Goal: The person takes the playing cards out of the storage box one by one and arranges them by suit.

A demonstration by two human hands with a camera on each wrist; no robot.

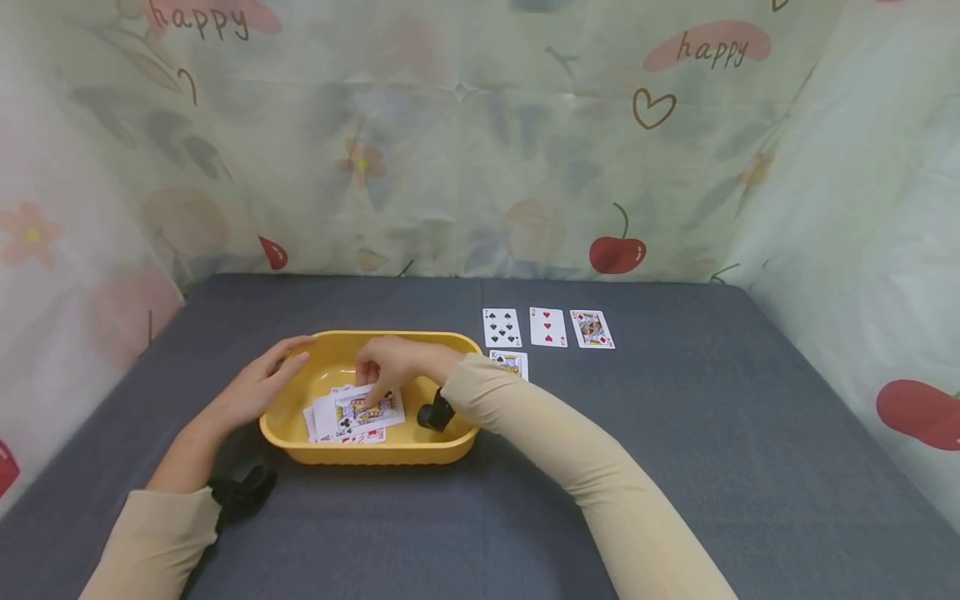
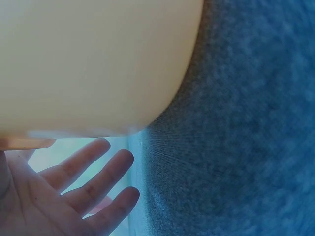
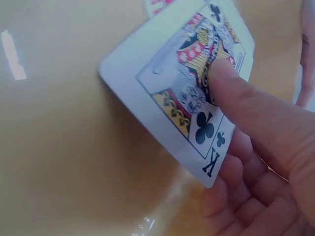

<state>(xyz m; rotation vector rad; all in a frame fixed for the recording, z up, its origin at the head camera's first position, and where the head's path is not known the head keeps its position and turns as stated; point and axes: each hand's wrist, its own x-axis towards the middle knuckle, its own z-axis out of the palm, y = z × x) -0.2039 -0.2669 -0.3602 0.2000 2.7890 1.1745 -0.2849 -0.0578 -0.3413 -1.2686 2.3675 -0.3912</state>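
Observation:
A yellow plastic basin (image 1: 442,454) stands on the dark cloth left of centre. Over its left rim lies my left hand (image 1: 255,385); the left wrist view shows several fingers (image 2: 101,183) straight and spread beside the wall, off the basin. Inside the basin my right hand (image 1: 393,362) pinches a king of clubs (image 3: 197,64), thumb on its face and fingers behind. The card (image 1: 345,411) is tilted above a loose pile of playing cards (image 1: 367,436), mostly covered by it.
Right of the basin, face up, lie a seven of spades (image 1: 502,328), a three of hearts (image 1: 548,327) and a king of diamonds (image 1: 592,329). Below the seven, another king (image 1: 513,362) is partly hidden by my right sleeve (image 1: 555,433). A printed curtain (image 1: 450,167) hangs behind the table.

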